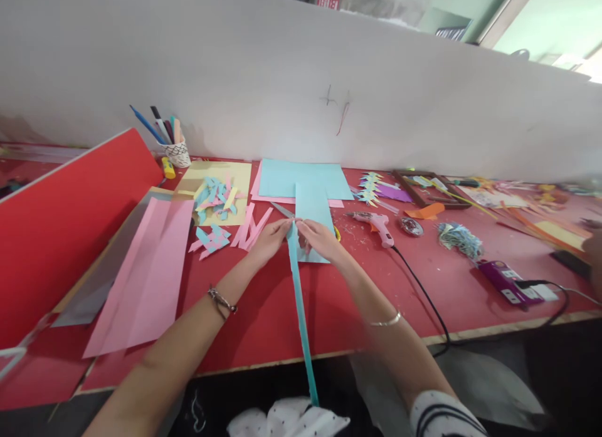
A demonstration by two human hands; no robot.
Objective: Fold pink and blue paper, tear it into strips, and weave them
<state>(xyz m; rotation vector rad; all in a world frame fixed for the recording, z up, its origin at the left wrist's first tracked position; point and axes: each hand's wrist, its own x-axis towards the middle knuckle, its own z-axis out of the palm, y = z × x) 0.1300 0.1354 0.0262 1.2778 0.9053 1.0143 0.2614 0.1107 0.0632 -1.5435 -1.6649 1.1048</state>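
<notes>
A long light-blue paper strip [301, 305] runs from my fingertips toward me and hangs over the table's front edge. My left hand [270, 239] pinches its far end. Right beside it, my right hand [322, 237] grips the same end, fingertips nearly touching the left ones. Under my hands lies a wider light-blue paper piece [312, 202], its far end on a blue sheet [282, 177] with pink paper below. Scissors [281, 209] lie partly hidden there; a blade pokes out at left. Pink strips [256, 227] and woven blue-pink paper pieces [211, 239] rest left of my hands.
To the right are a pink glue gun [379, 227] with a black cord, a tape roll [411, 226], a yarn bundle [459, 238] and a purple power strip [508, 283]. Leftward stand a red board [70, 230] and a pen cup [176, 153]. Another person's hand [595, 255] shows far right.
</notes>
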